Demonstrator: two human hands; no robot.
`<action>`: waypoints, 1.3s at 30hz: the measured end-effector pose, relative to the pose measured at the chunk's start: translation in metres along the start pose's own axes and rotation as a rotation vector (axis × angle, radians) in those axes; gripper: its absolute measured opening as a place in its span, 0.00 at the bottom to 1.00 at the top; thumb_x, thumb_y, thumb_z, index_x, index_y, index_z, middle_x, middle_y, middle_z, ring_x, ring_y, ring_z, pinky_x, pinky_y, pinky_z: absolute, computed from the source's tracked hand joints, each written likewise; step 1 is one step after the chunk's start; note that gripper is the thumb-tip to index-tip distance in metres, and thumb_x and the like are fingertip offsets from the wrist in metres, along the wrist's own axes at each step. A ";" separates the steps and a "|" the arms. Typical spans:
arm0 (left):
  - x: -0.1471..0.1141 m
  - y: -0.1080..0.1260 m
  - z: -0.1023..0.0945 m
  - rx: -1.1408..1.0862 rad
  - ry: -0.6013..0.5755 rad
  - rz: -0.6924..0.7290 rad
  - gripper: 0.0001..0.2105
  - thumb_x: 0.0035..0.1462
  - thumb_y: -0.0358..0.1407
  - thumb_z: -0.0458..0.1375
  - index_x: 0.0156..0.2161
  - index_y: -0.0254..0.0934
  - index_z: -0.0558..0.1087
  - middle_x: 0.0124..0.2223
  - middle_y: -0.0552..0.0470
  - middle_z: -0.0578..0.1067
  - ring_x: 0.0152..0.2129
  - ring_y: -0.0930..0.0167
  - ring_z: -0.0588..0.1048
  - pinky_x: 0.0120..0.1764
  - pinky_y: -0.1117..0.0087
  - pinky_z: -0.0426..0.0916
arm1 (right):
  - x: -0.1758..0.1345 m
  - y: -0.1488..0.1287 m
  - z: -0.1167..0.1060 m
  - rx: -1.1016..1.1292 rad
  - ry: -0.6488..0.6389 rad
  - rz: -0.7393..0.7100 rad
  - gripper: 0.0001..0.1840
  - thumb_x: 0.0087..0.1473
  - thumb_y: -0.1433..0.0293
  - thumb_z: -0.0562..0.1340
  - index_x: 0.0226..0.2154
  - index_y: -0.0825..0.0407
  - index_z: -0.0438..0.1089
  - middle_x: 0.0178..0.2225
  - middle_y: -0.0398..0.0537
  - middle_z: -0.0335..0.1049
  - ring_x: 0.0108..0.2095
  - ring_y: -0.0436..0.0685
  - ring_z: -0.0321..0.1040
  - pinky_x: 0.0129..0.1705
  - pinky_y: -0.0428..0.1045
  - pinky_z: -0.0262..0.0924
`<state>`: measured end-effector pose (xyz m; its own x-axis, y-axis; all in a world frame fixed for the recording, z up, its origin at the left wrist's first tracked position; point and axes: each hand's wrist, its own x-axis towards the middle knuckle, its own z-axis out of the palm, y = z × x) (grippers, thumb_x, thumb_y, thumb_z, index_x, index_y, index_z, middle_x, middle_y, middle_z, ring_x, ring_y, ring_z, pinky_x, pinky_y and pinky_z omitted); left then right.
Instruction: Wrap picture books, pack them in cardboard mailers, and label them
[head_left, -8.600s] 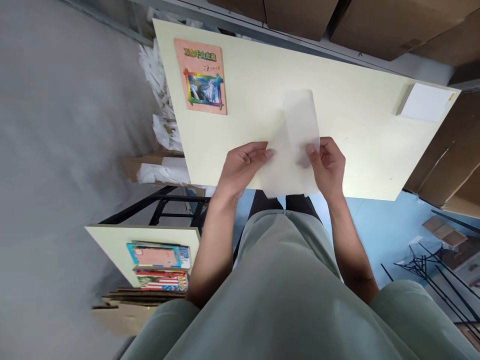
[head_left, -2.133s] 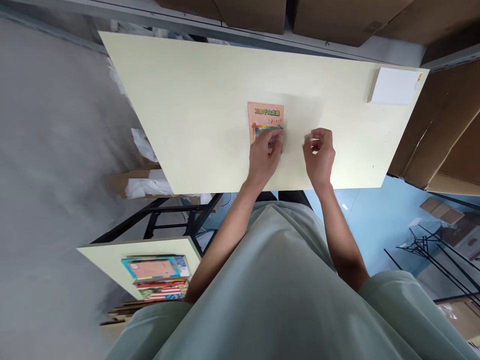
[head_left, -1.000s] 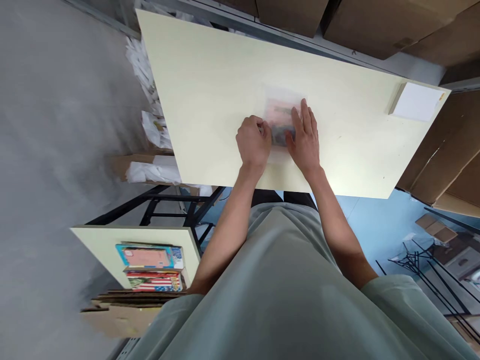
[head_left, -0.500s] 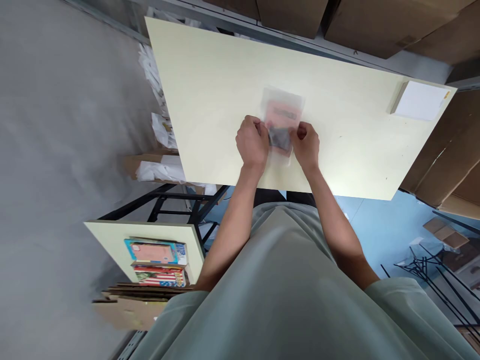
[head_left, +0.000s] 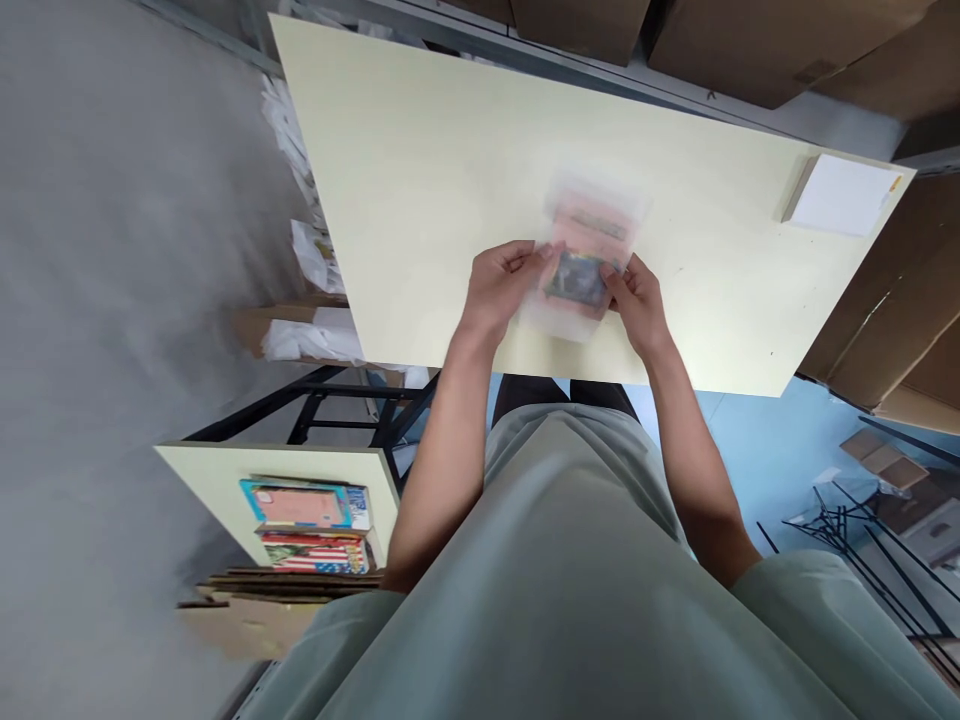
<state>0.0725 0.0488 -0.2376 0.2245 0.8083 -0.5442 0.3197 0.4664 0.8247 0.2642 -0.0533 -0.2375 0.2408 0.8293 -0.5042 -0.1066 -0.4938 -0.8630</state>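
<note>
A pink booklet (head_left: 592,232) with a dark picture on its lower half is inside a translucent plastic bag (head_left: 559,318), held over the pale tabletop (head_left: 420,200). Motion blurs both, so the print cannot be read. My left hand (head_left: 496,285) pinches the bag's left edge between thumb and fingers. On the other side my right hand (head_left: 636,305) grips the bagged booklet, thumb on top near the dark picture and fingers underneath.
A white box or stack (head_left: 841,195) sits at the table's right end. Cardboard boxes (head_left: 750,45) line the far side. At lower left a smaller table (head_left: 210,480) carries colourful books (head_left: 311,505), with flattened cardboard (head_left: 255,620) nearby. White plastic bags (head_left: 311,340) lie left of the table.
The bagged booklet has shifted right and tilted a little. My right hand has moved right with it; my left hand has turned, its fingers now stretched further toward the bag.
</note>
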 end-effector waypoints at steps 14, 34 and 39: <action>-0.030 0.062 -0.025 0.457 -0.105 0.584 0.07 0.77 0.38 0.64 0.46 0.47 0.85 0.44 0.49 0.82 0.42 0.63 0.80 0.46 0.59 0.77 | -0.016 -0.114 -0.028 -0.945 0.007 -0.555 0.26 0.77 0.62 0.64 0.73 0.33 0.69 0.80 0.52 0.63 0.88 0.74 0.39 0.84 0.85 0.50; -0.017 -0.017 0.009 0.761 -0.244 0.370 0.15 0.75 0.31 0.57 0.49 0.42 0.88 0.49 0.44 0.87 0.52 0.55 0.81 0.58 0.51 0.77 | -0.005 0.004 -0.025 -0.976 -0.124 -0.365 0.19 0.83 0.64 0.52 0.56 0.48 0.77 0.55 0.60 0.79 0.59 0.69 0.74 0.64 0.68 0.76; -0.015 -0.011 0.013 0.701 -0.210 0.309 0.10 0.70 0.32 0.61 0.43 0.42 0.86 0.46 0.45 0.88 0.49 0.56 0.82 0.57 0.53 0.77 | -0.012 0.005 -0.018 -0.996 -0.003 -0.345 0.18 0.82 0.61 0.54 0.61 0.46 0.75 0.62 0.63 0.78 0.67 0.71 0.72 0.69 0.72 0.72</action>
<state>0.0777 0.0271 -0.2409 0.5441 0.7473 -0.3816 0.7038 -0.1589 0.6924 0.2783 -0.0700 -0.2350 0.1042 0.9659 -0.2371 0.8083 -0.2211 -0.5457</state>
